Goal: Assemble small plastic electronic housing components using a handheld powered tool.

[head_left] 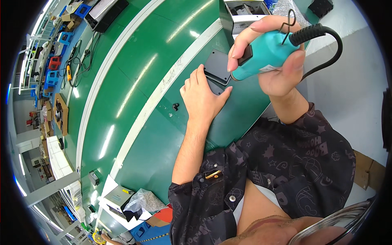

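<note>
1. Although the small black parts [175, 106] are left loose on the green worktop [147, 139], they are kept near, presumably for reach.
2. By the left hand [202, 96], thumb and fingers spread, the flat grey case [217, 65] on the worktop is apparently steadied.
3. The teal corded tool [265, 53] is wrapped by the right hand's [281, 81] curled fingers, probably for control; contact with the case cannot be told.

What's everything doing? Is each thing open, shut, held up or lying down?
Teal tool: held up; can't tell if running
Right grip: shut around it
Black cord: curved
Grey panel: lying flat
Left grip: open, against it
Small black parts: lying loose
White box: open
Clear plastic: crumpled
Yellow-handled tool: lying down
</note>
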`<state>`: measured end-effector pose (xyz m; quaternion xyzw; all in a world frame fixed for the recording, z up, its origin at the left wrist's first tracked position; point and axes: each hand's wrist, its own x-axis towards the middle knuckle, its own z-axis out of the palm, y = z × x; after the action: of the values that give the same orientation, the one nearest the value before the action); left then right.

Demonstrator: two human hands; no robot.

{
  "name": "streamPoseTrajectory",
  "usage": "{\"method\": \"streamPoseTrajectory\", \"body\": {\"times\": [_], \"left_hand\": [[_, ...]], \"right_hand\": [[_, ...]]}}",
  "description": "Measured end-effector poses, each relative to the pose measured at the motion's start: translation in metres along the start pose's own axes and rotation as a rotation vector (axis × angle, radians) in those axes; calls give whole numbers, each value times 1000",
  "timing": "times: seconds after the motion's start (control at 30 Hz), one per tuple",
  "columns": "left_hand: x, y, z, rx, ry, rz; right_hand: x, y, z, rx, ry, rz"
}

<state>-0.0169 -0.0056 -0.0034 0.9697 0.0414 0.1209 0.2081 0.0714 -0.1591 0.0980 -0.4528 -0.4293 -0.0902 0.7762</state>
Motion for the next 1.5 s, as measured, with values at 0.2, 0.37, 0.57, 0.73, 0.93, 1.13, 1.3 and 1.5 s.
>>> {"method": "streamPoseTrajectory", "body": {"times": [0.2,0.37,0.57,0.73,0.93,1.13,1.3,1.5], "left_hand": [[7,2,3,-13,-28,-45],[10,-2,3,-4,-30,-36],[11,-4,5,0,-31,15],[9,-5,1,-6,-44,2],[8,-5,3,6,-23,25],[10,-2,4,11,-18,26],[9,-7,5,30,-3,21],[10,-1,3,-6,-12,16]], "right_hand": [[22,-18,-18,-30,79,-95],[48,-14,-53,-108,380,-250],[36,20,-73,-275,344,-100],[31,-11,-52,-143,397,-67],[46,-17,-53,-215,422,-271],[47,10,-69,-318,382,-287],[50,10,-70,-244,293,-103],[26,-26,-37,-86,340,81]]}}
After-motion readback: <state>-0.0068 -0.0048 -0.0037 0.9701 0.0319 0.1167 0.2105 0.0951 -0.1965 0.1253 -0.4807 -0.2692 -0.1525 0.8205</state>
